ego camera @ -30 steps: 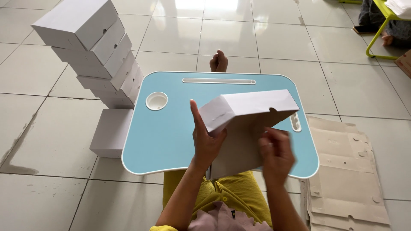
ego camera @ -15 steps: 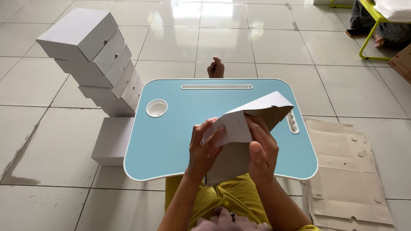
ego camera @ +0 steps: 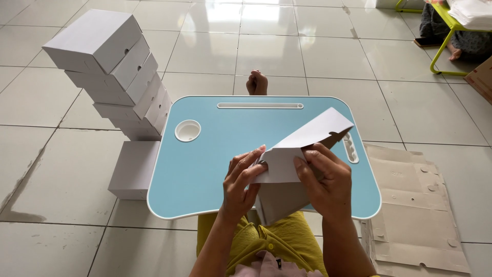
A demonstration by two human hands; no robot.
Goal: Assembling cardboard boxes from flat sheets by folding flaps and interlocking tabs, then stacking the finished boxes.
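A half-folded white cardboard box blank (ego camera: 300,154) is being held over the near edge of a light blue lap surface (ego camera: 205,154), with its grey-brown inner side hanging down toward the lap. The left hand (ego camera: 241,182) is clenched on the blank's left edge, fingers curled over the white panel, and the right hand (ego camera: 325,179) is clamped on the panel from the right side (thumb on top, fingers wrapped under, as far as can be seen). One white flap is tilted up and away toward the far right corner of the surface. A round cup recess (ego camera: 187,130) is set into the surface at the left, and a long slot (ego camera: 260,105) runs along its far edge. A leaning stack of finished white boxes (ego camera: 115,77) is standing on the tiled floor (ego camera: 318,51) just left of the surface, with one more white box (ego camera: 134,169) lying beside its left edge. Flat brown cardboard sheets (ego camera: 415,205) are piled on the floor to the right. A bare foot (ego camera: 257,82) can be seen past the far edge.
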